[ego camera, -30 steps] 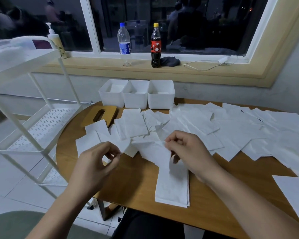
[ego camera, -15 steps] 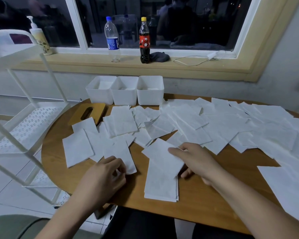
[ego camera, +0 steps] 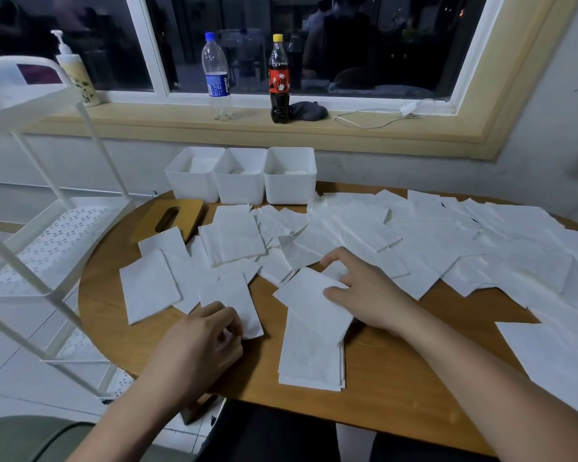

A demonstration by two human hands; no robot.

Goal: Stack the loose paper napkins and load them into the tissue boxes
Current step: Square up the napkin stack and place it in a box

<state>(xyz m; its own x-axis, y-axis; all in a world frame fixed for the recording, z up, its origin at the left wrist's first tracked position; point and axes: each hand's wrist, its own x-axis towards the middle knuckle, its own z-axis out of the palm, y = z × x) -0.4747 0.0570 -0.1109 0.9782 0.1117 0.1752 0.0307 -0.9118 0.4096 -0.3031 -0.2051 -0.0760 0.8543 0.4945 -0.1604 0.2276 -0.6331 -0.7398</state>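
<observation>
Napkins (ego camera: 447, 248) litter the table's (ego camera: 397, 378) middle and right. Left hand (ego camera: 197, 341), lower centre, pinches one sheet (ego camera: 227, 295) by its near corner, long axis running up-frame. The stack (ego camera: 311, 361) lies just right of that grip, its top under the flat, released right hand (ego camera: 367, 295).

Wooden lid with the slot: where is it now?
Head view: the wooden lid lies flat on the table, far left, just in front of the leftmost white box, beside the loose napkins.

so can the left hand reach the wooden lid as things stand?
Probably yes: the wooden lid lies far-left with only flat napkins between, but the left hand pinches a napkin it should drop first.
</observation>
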